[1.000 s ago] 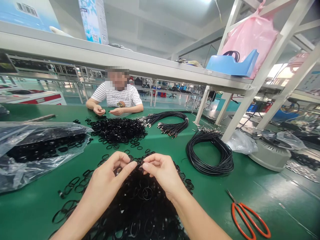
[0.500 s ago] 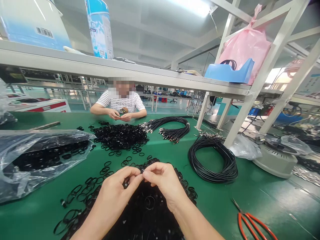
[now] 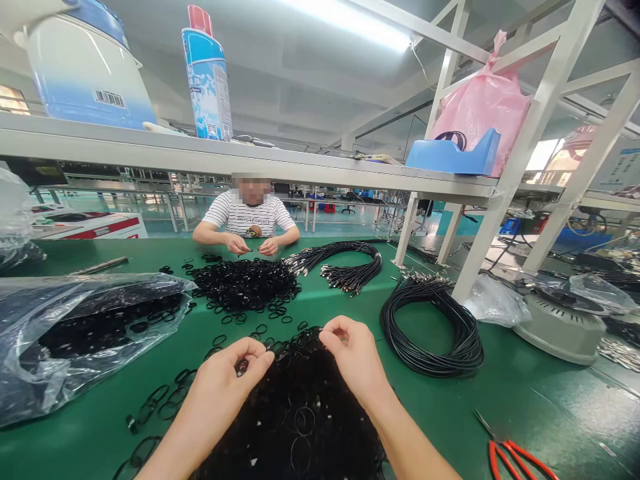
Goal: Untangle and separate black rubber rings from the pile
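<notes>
A large heap of thin black rings (image 3: 300, 407) lies in front of me, reaching to the lower edge of the view. Over its left side is my left hand (image 3: 227, 377), with thumb and forefinger pinched. A small dark bit shows at those fingertips, and something dark lies within the curled fingers; neither is clear. My right hand (image 3: 357, 360) is pinched too, at the heap's far right edge. Black rings lie right beside its fingertips, and what it grips cannot be made out. The two hands are apart, with rings visible between them.
Across the green table (image 3: 345, 307) a person (image 3: 250, 220) handles small things behind a second ring pile (image 3: 245, 283). A clear plastic bag (image 3: 100, 340) lies left. Cable bundles (image 3: 433, 327) and red-handled pliers (image 3: 515, 453) lie right. A shelf (image 3: 300, 160) crosses above.
My hands, whose fingertips met over the heap, have moved apart, left hand leftward and right hand rightward. The view has tilted up slightly. The person's hands opposite have also separated.
</notes>
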A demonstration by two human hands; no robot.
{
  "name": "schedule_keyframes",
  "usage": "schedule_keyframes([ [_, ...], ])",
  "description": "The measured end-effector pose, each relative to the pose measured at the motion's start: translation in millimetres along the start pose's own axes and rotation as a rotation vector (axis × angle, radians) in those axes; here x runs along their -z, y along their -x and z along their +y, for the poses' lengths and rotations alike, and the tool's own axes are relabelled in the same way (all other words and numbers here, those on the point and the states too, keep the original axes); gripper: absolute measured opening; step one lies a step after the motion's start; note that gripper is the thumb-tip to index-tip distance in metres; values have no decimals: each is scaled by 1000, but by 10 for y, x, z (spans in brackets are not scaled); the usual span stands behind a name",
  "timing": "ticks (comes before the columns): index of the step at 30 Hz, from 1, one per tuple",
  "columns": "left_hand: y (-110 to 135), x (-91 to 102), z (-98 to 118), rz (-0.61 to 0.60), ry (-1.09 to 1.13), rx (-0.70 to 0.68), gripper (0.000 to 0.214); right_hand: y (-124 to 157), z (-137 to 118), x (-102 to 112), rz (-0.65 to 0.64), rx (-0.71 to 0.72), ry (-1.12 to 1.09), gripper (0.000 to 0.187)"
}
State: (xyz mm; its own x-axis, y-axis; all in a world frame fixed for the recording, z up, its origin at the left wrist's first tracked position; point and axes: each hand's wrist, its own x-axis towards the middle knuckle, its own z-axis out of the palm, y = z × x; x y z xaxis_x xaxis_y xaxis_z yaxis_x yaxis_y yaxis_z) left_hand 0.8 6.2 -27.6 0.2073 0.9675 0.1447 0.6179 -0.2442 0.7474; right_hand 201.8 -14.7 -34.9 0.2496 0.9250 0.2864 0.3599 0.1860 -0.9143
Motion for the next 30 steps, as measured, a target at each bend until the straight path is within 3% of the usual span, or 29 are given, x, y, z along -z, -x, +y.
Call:
schedule_keyframes([
  [6,-33,-32,-25,-70,-25,-15,40,36,-46,7,-115,17,31,9],
  [9,-45,-62,-48,-48,-14,-27,42,94,-63,-51,-148,12,122,7],
  [12,-18,-63,-23,-80,116,-11,44,138,-73,-91,-159,64,246,7],
  [16,76,-63,100,-99,358,139,50,222,-130,-149,-73,238,405,11],
  [20,149,-114,158,-67,518,237,54,380,-220,-277,-119,372,375,5],
  [24,164,-169,100,-6,643,273,56,484,-231,-373,-220,434,305,26],
  [27,164,-185,76,-12,612,314,58,471,-198,-377,-240,446,309,16],
  [30,174,-180,113,-58,551,294,57,437,-177,-364,-232,432,343,17],
])
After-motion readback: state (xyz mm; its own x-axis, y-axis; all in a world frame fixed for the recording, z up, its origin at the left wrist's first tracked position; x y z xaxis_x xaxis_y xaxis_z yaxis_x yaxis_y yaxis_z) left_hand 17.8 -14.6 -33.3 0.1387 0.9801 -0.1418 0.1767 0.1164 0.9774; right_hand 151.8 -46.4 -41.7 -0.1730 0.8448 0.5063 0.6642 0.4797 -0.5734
